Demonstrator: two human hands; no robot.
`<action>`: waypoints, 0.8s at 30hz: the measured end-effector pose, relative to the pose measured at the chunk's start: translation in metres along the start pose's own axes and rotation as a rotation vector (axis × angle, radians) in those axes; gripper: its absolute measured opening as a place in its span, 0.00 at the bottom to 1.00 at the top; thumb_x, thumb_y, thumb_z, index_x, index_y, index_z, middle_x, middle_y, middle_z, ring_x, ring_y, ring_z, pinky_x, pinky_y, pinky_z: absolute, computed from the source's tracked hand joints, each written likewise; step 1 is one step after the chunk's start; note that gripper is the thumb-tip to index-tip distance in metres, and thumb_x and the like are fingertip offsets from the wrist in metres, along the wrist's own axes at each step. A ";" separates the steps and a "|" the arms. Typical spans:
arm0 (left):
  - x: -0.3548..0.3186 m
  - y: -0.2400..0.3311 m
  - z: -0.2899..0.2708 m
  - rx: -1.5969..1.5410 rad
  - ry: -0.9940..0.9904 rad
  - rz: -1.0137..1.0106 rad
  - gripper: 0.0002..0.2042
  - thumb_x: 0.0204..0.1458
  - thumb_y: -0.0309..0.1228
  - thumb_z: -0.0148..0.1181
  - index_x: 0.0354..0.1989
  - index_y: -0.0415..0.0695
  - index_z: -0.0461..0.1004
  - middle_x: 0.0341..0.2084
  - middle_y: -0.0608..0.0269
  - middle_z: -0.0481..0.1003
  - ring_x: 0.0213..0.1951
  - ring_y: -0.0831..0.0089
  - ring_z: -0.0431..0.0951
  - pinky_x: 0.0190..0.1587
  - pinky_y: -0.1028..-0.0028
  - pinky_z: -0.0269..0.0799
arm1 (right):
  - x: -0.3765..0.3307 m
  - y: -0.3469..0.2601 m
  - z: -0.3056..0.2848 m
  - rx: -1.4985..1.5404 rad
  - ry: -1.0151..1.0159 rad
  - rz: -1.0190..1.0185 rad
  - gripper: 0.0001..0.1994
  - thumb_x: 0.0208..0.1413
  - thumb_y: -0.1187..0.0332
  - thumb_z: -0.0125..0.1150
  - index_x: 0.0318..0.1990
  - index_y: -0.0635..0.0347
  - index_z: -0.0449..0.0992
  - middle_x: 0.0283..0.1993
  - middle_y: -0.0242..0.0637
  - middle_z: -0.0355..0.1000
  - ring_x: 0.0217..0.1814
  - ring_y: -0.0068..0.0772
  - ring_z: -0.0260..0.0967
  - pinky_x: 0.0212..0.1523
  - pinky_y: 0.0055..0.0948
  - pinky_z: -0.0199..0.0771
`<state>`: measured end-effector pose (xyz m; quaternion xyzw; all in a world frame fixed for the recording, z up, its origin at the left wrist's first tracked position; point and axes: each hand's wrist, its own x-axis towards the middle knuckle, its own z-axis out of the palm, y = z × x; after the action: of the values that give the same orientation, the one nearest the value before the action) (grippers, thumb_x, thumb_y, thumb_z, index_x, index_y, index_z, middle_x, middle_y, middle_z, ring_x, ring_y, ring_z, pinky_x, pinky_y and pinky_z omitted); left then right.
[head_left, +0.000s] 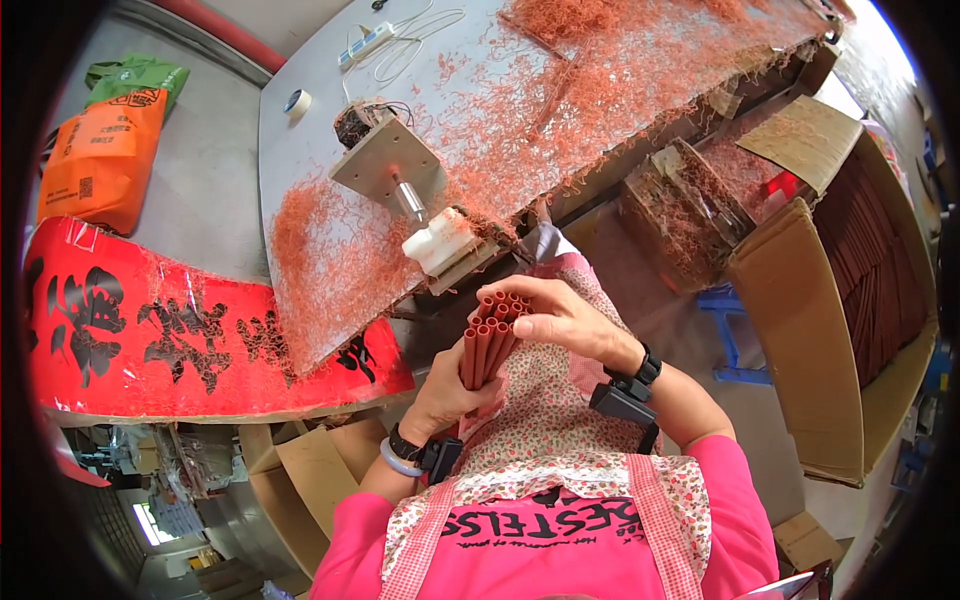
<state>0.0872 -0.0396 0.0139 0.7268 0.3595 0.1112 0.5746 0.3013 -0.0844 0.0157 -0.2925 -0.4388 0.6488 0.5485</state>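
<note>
A bundle of several reddish-brown tubes [490, 340] stands nearly upright in front of my apron, open ends up. My left hand [448, 385] is closed around its lower part. From the right, my right hand [570, 318] curls over the upper end, fingers behind the tubes and thumb against their near side. Just beyond the hands, at the table edge, a small motor-driven machine has a metal plate [390, 165], a shiny spindle [409, 198] and a white block [440, 242] in line with the spindle.
Curly red shavings [570, 70] cover much of the table [330, 70]. A power strip [367, 45] and a tape roll [297, 103] lie there. At right, a cardboard box [800, 330] holds many more tubes [880, 270], beside a blue stool [735, 335]. An orange bag [105, 160] stands left.
</note>
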 end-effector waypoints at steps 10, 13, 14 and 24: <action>-0.010 -0.024 -0.034 0.061 -0.142 -0.008 0.21 0.41 0.30 0.65 0.44 0.38 0.68 0.28 0.60 0.74 0.30 0.79 0.71 0.37 0.76 0.69 | 0.029 -0.010 0.024 -0.353 0.145 -0.112 0.11 0.60 0.68 0.49 0.39 0.66 0.76 0.39 0.37 0.75 0.41 0.26 0.71 0.46 0.25 0.70; -0.027 -0.053 -0.049 -0.079 -0.228 -0.020 0.21 0.41 0.31 0.65 0.44 0.38 0.68 0.28 0.61 0.74 0.30 0.79 0.70 0.36 0.76 0.69 | 0.053 -0.054 0.014 -0.427 0.559 -0.729 0.11 0.63 0.64 0.44 0.38 0.61 0.71 0.27 0.30 0.69 0.27 0.22 0.66 0.33 0.20 0.67; -0.036 -0.061 -0.054 -0.124 -0.174 -0.044 0.20 0.40 0.30 0.65 0.43 0.39 0.68 0.27 0.62 0.73 0.29 0.79 0.71 0.35 0.77 0.69 | 0.059 -0.064 0.018 0.253 0.701 -0.672 0.11 0.64 0.63 0.42 0.38 0.59 0.69 0.23 0.28 0.65 0.24 0.21 0.62 0.29 0.19 0.63; -0.049 -0.087 -0.100 -0.984 0.214 -0.085 0.20 0.43 0.24 0.59 0.46 0.38 0.64 0.23 0.65 0.71 0.24 0.76 0.73 0.27 0.75 0.70 | 0.054 0.072 0.113 0.270 0.437 0.290 0.13 0.64 0.59 0.40 0.41 0.59 0.65 0.18 0.24 0.56 0.16 0.16 0.50 0.16 0.17 0.49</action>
<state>-0.0398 0.0107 -0.0220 0.3391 0.3508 0.3179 0.8130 0.1585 -0.0616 0.0069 -0.4095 -0.1737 0.6944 0.5656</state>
